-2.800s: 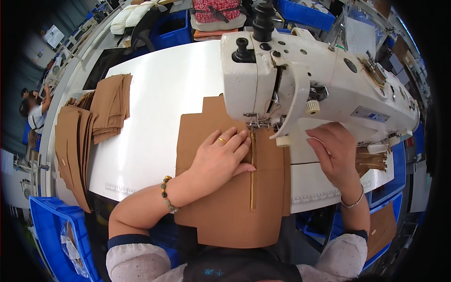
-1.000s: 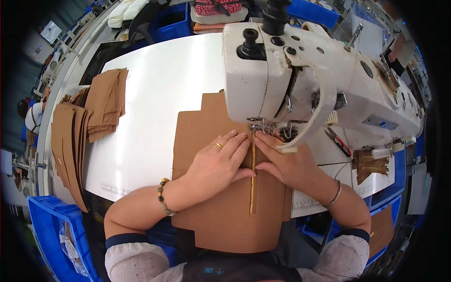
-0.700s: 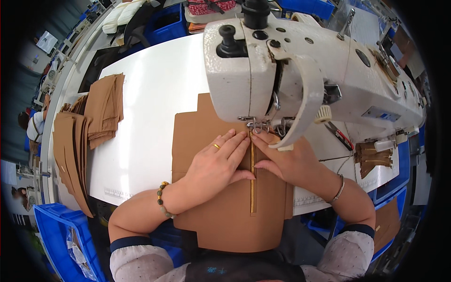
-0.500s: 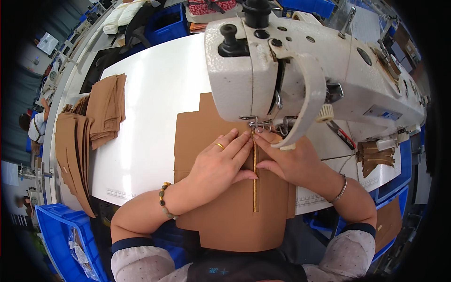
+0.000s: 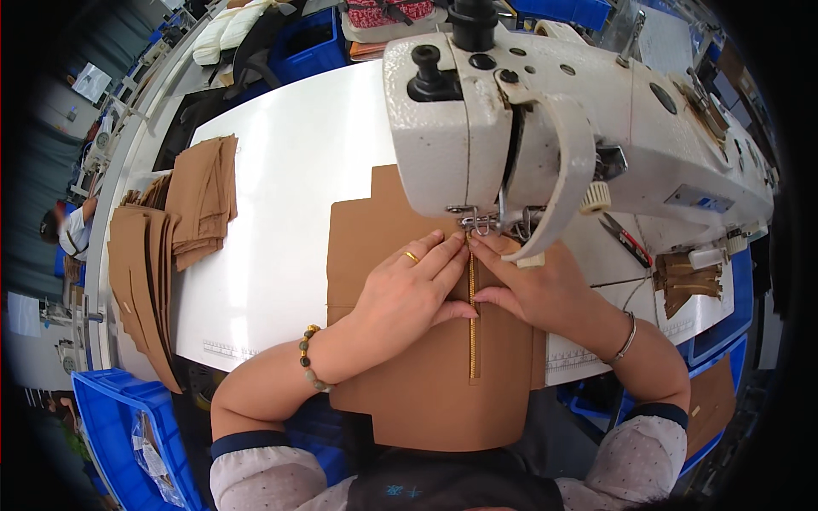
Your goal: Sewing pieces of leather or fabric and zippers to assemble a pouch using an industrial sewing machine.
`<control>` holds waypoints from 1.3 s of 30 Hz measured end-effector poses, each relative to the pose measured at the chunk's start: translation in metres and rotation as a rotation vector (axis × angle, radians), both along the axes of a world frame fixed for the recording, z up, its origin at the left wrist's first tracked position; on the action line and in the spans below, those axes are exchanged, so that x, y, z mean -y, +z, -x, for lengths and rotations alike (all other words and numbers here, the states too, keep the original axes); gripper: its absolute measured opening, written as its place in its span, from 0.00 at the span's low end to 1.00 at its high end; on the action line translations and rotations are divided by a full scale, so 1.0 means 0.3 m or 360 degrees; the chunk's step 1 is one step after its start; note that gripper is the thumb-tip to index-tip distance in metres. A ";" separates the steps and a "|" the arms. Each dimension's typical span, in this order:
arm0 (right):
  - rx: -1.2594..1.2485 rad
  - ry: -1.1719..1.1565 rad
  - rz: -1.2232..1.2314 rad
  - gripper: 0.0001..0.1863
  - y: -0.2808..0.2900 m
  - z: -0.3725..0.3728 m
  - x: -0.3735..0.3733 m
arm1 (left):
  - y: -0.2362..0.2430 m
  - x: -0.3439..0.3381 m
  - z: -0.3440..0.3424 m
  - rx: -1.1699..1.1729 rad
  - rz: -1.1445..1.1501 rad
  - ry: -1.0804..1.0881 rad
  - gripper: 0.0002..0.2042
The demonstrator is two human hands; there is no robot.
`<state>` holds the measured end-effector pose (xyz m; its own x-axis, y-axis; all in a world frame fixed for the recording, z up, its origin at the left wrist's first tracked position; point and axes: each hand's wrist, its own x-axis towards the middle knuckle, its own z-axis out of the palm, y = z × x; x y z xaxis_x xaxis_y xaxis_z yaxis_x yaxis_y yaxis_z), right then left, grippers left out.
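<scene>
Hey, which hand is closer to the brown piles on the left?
Left. The left hand is right of the piles; the right hand is farther right, beyond the gold zipper.

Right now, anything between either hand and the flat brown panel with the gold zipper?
Nothing visible: the left hand and right hand lie directly on the flat brown panel, flanking its gold zipper. The white sewing machine head hangs over the panel's far part.
</scene>
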<state>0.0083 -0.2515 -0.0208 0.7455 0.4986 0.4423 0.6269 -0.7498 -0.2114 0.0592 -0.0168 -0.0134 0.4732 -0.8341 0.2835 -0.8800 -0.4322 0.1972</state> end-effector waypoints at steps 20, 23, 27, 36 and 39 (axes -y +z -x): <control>0.0053 -0.0080 0.0030 0.30 -0.019 -0.019 0.006 | -0.008 0.009 -0.023 0.0038 0.0071 0.0062 0.33; -0.0001 -0.0118 0.0116 0.28 -0.020 -0.018 0.010 | -0.011 0.009 -0.024 0.0136 0.0054 0.0079 0.33; 0.0023 -0.0101 0.0075 0.27 -0.022 -0.019 0.013 | -0.016 0.007 -0.023 0.0127 0.0021 0.0094 0.33; 0.0132 -0.0102 0.0166 0.25 -0.005 -0.017 0.014 | -0.006 0.005 -0.028 0.0141 0.0012 0.0132 0.33; 0.0328 -0.0216 0.0225 0.26 -0.012 -0.007 0.018 | -0.018 0.001 -0.025 0.0126 0.0009 0.0139 0.33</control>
